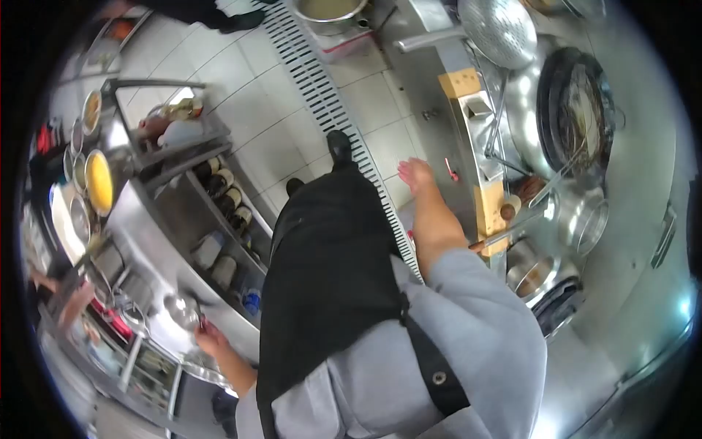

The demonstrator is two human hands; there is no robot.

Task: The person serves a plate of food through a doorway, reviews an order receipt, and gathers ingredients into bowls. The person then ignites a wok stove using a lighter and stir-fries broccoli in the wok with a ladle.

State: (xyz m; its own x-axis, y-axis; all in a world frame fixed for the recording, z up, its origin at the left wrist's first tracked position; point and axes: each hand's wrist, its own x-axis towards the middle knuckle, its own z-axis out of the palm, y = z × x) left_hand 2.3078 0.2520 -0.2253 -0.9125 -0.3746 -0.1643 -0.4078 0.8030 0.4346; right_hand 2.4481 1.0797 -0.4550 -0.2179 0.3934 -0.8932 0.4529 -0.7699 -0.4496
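Note:
My left hand [212,339] is closed at the edge of the steel counter, on the dark grip of a shiny round metal utensil [181,311]. Whether that utensil is a ladle or a small bowl, I cannot tell. My right hand [417,175] hangs over the floor beside the stove front, fingers stretched out and nothing in them. A red-handled valve [452,171] on the stove front is near it.
A perforated strainer [499,33], a dark wok [574,121] and steel pots [585,223] line the stove on the right. Bottles [223,190] fill a left shelf below a bowl of yellow contents [99,182]. A floor drain [307,66] runs ahead; another person's shoe [243,20] is beyond.

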